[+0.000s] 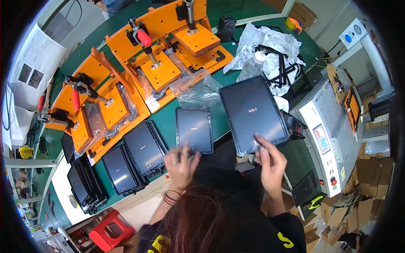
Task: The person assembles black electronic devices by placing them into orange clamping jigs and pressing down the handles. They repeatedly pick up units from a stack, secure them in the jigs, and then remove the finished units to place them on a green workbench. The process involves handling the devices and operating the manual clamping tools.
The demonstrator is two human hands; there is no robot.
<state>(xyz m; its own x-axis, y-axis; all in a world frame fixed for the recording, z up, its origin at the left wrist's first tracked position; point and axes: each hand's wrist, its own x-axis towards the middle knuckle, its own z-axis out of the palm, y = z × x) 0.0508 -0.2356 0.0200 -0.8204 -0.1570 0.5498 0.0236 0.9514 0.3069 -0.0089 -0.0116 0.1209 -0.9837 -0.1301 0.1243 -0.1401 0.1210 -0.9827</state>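
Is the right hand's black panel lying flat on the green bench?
No: the right hand grips the black panel by its lower edge and holds it raised and tilted above the green bench.

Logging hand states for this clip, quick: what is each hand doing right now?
Left hand: fingers on the near edge of the flat dark panel, grip unclear.
Right hand: closed on the raised dark panel.
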